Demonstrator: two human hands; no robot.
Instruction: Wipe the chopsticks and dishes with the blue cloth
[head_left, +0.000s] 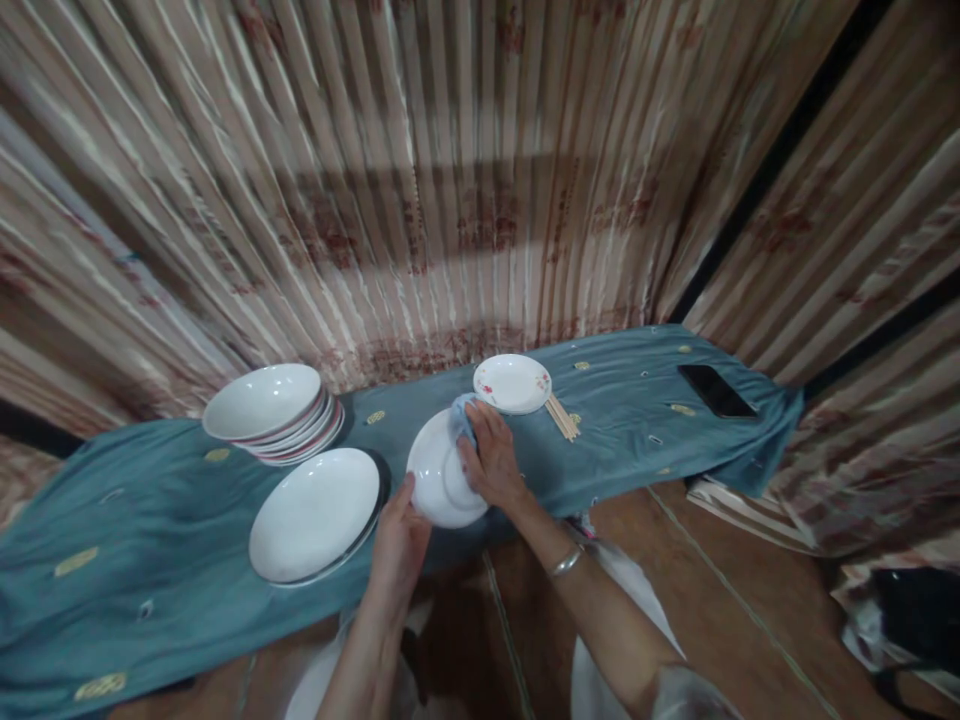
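Note:
A white plate is held up over the front edge of the table, its underside with the foot ring facing me. My left hand grips its lower left rim, closed on it. In my closed right hand is a light blue cloth, pressed against the plate's upper right part. Behind the right hand lies a white plate with red flowers. Several wooden chopsticks lie beside it. Left of my left hand are large white plates, one on another.
A stack of white bowls stands at the back left of the table. The blue-green tablecloth is rumpled. A black phone lies near its right end. Pleated curtains hang right behind the table, and dark poles stand at the right.

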